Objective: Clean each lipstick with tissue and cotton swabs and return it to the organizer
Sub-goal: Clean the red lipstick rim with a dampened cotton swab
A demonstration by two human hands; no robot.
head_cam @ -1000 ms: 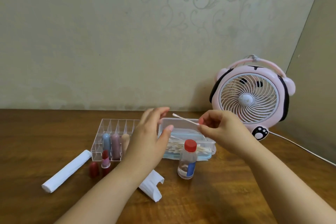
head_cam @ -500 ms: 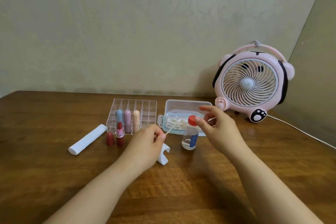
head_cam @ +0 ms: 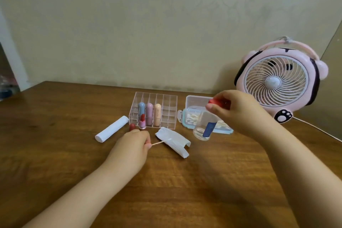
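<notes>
My left hand [head_cam: 133, 143] pinches a cotton swab [head_cam: 158, 143] whose tip lies over a crumpled tissue [head_cam: 174, 139] on the wooden table. My right hand [head_cam: 236, 109] grips the red cap of a small clear bottle [head_cam: 204, 126] and holds it tilted above the table, in front of the swab box [head_cam: 192, 116]. The clear organizer [head_cam: 166, 109] holds three capped lipsticks: blue, mauve and peach. An open red lipstick [head_cam: 142, 121] stands in front of it, with its dark red cap [head_cam: 132, 127] beside it.
A rolled white tissue [head_cam: 112, 131] lies left of the organizer. A pink desk fan [head_cam: 279, 81] stands at the back right, its white cord [head_cam: 318, 131] trailing over the table. The wall runs close behind everything.
My right hand has taken the bottle by its cap and lifted it off the table, tilting it. My left hand has lowered the swab toward the crumpled tissue.
</notes>
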